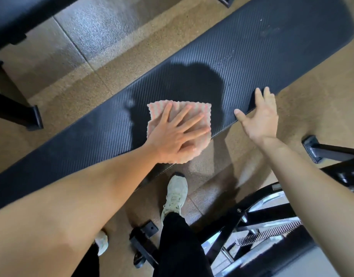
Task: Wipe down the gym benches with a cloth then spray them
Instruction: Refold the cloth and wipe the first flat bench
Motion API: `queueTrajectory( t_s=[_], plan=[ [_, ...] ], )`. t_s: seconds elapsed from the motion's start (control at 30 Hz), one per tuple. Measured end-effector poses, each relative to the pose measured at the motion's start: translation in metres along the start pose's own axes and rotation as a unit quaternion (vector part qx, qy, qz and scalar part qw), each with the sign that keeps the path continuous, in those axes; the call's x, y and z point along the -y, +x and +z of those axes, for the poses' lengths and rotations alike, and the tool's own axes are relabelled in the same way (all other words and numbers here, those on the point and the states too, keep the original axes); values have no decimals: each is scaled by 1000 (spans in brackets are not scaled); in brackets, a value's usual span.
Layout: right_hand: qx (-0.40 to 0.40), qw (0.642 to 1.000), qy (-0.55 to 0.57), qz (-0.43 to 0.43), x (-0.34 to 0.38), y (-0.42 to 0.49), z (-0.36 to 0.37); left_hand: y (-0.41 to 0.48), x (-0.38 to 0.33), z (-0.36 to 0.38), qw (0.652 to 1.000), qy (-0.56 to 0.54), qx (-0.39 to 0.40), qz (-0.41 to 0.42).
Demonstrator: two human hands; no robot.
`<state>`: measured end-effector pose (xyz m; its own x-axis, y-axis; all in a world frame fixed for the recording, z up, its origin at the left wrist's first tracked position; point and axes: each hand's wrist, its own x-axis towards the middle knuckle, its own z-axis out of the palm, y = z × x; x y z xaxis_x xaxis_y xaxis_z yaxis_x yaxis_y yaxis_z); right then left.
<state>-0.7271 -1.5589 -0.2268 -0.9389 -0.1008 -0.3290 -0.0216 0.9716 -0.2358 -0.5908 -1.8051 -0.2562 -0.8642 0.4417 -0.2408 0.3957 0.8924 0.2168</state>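
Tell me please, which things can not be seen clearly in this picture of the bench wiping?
Head view:
1. Spray bottle: nowhere in the frame.
2. Cloth: its middle lies under the left hand.
3. Bench: its left end is covered by the left forearm and cut by the frame edge.
4. Bench surface beside the cloth: a dark shadow hides any dirt or wetness.

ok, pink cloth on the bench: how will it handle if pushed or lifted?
Probably floppy: the cloth droops past the near edge of the bench. Likely light; nubby pile on ribbed padding should drag, not slide, under the flat left hand.
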Motion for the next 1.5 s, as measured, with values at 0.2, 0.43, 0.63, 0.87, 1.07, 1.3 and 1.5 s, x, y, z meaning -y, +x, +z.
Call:
queueTrajectory(
  t_s=[0.2, 0.43, 0.63, 0.87, 1.07, 1.3, 1.5],
  plan=[
    [41, 995, -72, -56, -17, 19, -3, 72, 41, -24, 993, -4, -21, -113],
    [110, 989, -76, -56, -19, 25, -10, 126, 74, -45, 970, -29, -51, -236],
    [132, 991, -29, -19, -11, 24, -14, 126, 73, -44, 968, -31, -47, -243],
    [172, 982, 69, -45, -34, 27, -32, 130, -1, -27, 991, -21, -4, -133],
    [20, 984, 176, 23, -54, 35, -50, 143, -30, -25, 1000, -6, -25, 8],
    [23, 987, 126, 98, -51, 65, -48, 191, 31, -44, 999, 6, -32, -5],
    [9, 990, 87, 108, -63, 103, -56, 236, 70, -65, 990, -13, -33, -135]
  ],
)
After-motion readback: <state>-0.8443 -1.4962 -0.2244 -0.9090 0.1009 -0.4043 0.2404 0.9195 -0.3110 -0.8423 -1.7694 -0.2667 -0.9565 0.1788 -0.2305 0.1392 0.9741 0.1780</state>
